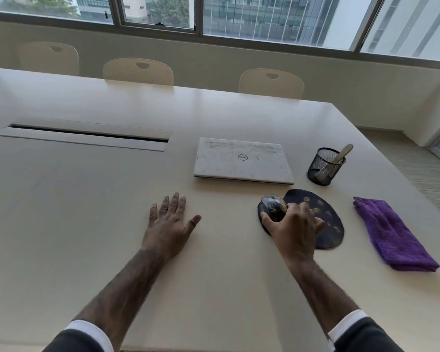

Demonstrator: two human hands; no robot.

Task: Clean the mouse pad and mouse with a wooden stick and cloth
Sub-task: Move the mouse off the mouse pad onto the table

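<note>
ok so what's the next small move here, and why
Probably lift the mouse off the mouse pad and set it on the table: the right hand grips it, yellow specks dot the pad, and the wooden stick sits in the mesh cup.

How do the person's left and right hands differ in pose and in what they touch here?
The left hand lies flat, fingers straight and spread; the right hand is curled round the dark computer mouse. The left hand touches only the pale table; the right hand is over the dark round speckled mouse pad. Both are bare, low over the table.
</note>
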